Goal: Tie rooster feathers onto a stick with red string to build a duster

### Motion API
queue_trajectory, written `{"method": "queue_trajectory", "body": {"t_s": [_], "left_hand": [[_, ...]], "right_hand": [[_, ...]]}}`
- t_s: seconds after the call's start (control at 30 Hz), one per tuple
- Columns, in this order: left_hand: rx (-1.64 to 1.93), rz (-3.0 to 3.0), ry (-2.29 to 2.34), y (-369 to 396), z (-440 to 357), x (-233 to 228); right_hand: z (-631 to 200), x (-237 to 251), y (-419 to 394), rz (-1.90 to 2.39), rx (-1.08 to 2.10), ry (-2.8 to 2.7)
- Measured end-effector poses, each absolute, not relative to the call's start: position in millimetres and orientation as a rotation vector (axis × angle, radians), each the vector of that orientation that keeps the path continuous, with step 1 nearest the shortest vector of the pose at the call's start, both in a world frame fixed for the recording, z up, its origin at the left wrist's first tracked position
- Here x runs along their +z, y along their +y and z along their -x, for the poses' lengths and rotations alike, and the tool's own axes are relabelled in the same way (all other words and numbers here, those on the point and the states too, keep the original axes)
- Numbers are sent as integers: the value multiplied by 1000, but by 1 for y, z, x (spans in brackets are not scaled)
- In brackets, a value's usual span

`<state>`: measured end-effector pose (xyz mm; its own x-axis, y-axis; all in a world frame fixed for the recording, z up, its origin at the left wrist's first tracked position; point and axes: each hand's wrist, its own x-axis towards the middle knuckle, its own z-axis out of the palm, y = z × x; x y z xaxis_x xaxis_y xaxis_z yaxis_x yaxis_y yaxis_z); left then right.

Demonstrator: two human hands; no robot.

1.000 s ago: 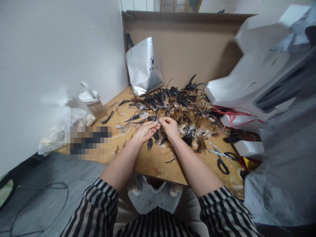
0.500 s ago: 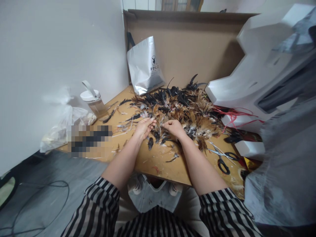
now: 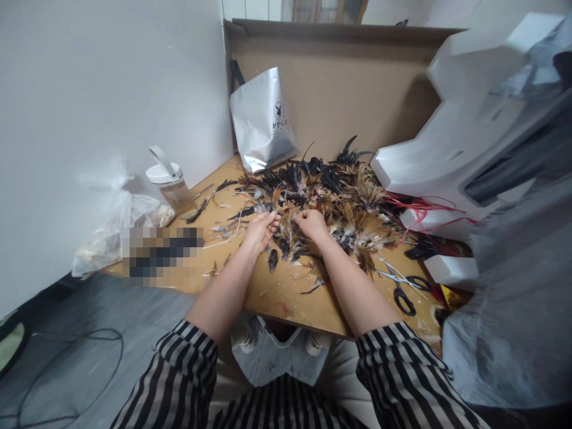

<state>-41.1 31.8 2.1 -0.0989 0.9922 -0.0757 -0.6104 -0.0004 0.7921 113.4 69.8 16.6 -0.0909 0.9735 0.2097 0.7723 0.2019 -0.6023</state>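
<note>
A large heap of brown and black feathers (image 3: 333,185) covers the middle of the wooden table (image 3: 299,304). At its near edge my left hand (image 3: 263,232) is closed in a pinch, with a thin brown feather (image 3: 277,194) rising from the fingertips. My right hand (image 3: 313,226) is a short way to the right, over the heap, palm down with thumb and forefinger pressed together. Whatever it grips is too small to make out. Loose feather bits lie below and left of both hands. Black-handled scissors (image 3: 404,302) rest right of my right forearm.
A silver bag (image 3: 261,119) leans at the back left. Left of it stand a lidded drink bottle (image 3: 172,187) and a clear plastic bag (image 3: 107,235). Red strings (image 3: 420,211) hang over white foam (image 3: 402,167) on the right. A white bin (image 3: 277,360) is below the table edge.
My left hand has shifted slightly left with the feather. My right hand has moved slightly up and to the left. The heap looks the same.
</note>
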Motion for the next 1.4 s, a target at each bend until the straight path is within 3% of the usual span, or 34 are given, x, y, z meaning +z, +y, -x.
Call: {"method": "queue_trajectory", "body": {"t_s": [0.3,0.6,0.8,1.4], "left_hand": [[1489,-626,780,31,42,0],[1414,-593,739,31,42,-3],[1349,-627,741,27,39,0],[1162,-640,704,21,33,5]], "right_hand": [[-89,26,85,1843,444,-1927],[-122,23,71,1039,1270,-1088],[-124,32,54,733,1573,-843],[-96,17,49,812,1371,-836]]}}
